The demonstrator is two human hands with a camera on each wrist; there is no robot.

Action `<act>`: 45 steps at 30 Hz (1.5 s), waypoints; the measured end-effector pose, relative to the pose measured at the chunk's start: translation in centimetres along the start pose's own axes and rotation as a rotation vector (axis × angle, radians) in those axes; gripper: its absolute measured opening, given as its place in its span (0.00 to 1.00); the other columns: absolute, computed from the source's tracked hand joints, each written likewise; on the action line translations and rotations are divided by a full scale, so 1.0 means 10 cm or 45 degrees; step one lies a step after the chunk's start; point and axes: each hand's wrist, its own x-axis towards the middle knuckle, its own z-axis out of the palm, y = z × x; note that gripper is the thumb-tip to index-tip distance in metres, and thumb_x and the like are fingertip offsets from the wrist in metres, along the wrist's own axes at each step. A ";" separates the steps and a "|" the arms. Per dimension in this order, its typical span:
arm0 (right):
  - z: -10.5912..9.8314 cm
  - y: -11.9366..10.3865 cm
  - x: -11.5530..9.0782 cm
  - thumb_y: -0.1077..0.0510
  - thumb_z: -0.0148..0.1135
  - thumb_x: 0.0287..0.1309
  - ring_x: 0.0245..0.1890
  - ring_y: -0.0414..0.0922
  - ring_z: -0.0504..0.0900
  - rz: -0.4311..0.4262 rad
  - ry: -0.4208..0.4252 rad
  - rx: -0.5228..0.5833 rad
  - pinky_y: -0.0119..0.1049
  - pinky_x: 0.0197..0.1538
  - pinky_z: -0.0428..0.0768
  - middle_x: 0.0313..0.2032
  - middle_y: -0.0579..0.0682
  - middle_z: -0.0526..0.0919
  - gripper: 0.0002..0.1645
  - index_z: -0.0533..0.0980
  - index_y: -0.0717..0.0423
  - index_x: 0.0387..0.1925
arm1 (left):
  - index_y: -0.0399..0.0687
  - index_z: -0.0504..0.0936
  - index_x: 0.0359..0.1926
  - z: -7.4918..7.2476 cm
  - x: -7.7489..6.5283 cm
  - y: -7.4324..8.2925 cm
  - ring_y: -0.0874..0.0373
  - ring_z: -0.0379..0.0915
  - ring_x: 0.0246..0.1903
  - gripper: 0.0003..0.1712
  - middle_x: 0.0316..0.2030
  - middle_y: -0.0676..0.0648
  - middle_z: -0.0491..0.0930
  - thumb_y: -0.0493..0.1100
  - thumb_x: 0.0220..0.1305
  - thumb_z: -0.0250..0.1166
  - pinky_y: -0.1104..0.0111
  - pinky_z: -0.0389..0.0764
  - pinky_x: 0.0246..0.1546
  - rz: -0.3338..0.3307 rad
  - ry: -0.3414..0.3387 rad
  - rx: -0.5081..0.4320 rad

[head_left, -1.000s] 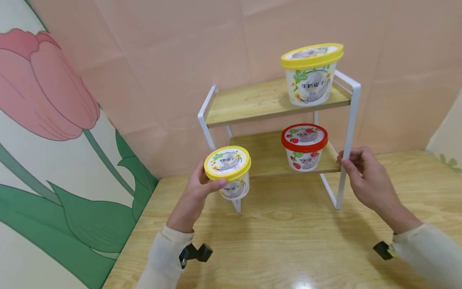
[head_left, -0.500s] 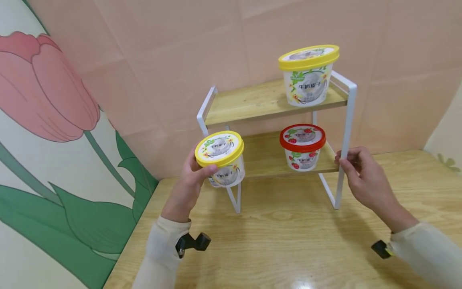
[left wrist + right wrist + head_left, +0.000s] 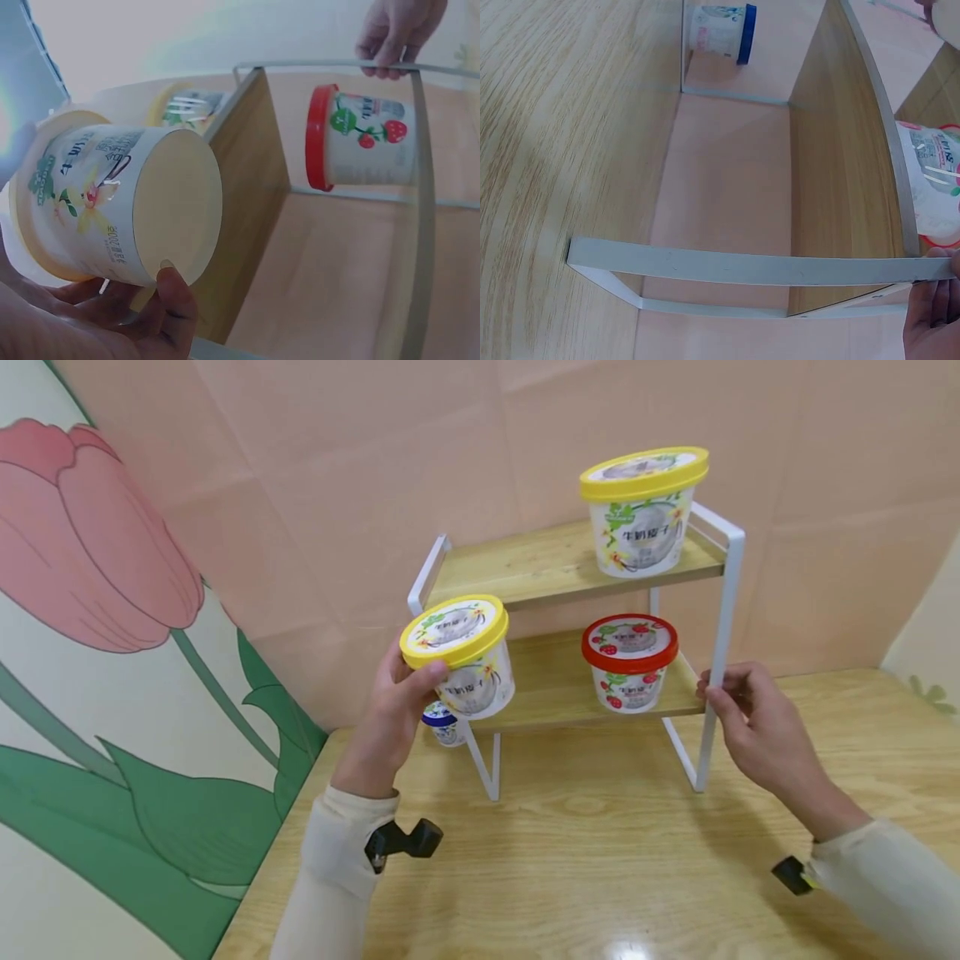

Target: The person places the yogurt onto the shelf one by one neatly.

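My left hand [image 3: 378,722] grips a white paper tub with a yellow lid [image 3: 474,683], held tilted before the left end of a two-tier shelf rack [image 3: 517,564]. In the left wrist view the fingertips [image 3: 176,292] reach the tub's base. My right hand [image 3: 768,743] pinches the rack's white right front leg [image 3: 726,610] at the lower shelf's height. A second yellow-lidded tub [image 3: 641,537] stands on the upper shelf's right end. Below it, a smaller red-lidded tub [image 3: 628,690] sits on the lower shelf.
A blue-lidded tub [image 3: 448,733] stands behind the rack's left leg, partly hidden by my left hand and the held tub. The rack stands on a wood-grain table [image 3: 585,860]. A peach-coloured backdrop [image 3: 360,527] rises behind, with a tulip-patterned panel [image 3: 120,552] at left.
My left hand has raised the yellow-lidded tub from below the lower shelf to nearly the upper shelf's height. The blue-lidded tub has come into sight. My right hand stays on the leg.
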 end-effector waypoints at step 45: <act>0.00 -0.02 0.00 0.67 0.51 0.71 0.38 0.22 0.75 -0.028 0.017 0.017 0.07 0.46 0.70 0.40 0.25 0.74 0.10 0.67 0.68 0.50 | 0.62 0.66 0.65 0.47 0.56 0.59 0.54 0.78 0.52 0.33 0.57 0.51 0.77 0.57 0.62 0.67 0.62 0.81 0.46 0.049 0.223 0.343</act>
